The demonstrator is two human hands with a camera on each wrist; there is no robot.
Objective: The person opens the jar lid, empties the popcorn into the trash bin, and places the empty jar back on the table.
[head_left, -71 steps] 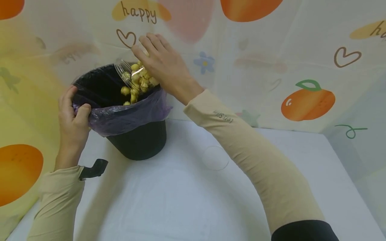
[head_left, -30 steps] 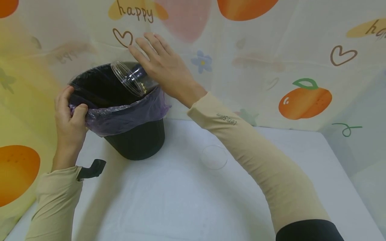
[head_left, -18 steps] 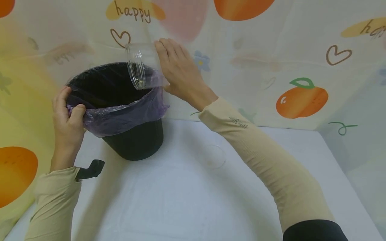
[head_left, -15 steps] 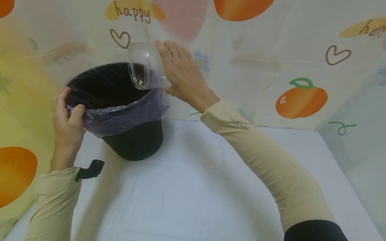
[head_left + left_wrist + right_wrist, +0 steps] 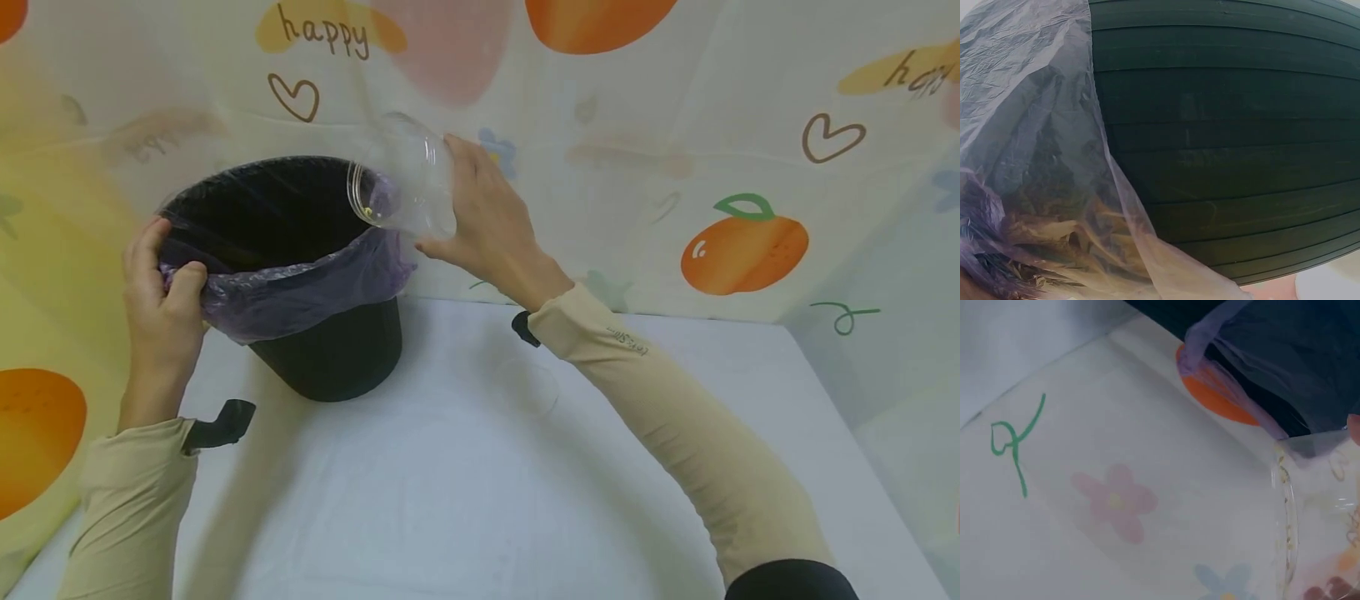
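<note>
My left hand (image 5: 160, 304) grips the lined rim of a dark trash can (image 5: 337, 358), fingers over the edge and thumb outside. A purple bag (image 5: 300, 296) lines the can and folds down over its side; the left wrist view shows this bag up close against the ribbed wall. My right hand (image 5: 495, 225) holds a clear plastic jar (image 5: 411, 179) by its base end, the mouth tipped left above the can's right rim. Small yellow crumbs (image 5: 367, 212) cling inside the jar's mouth, and more bits line its base in the right wrist view. The can's bottom is hidden.
A clear round lid (image 5: 528, 387) lies flat on the white table (image 5: 420, 500), right of the can. Behind the table hangs a printed cloth (image 5: 637, 125) with oranges, hearts and flowers. Black straps (image 5: 221, 423) show at the wrists.
The yellow popcorn has poured out of the jar into the can. My right hand has since drawn the jar up and right, to the can's edge. The left hand keeps its grip.
</note>
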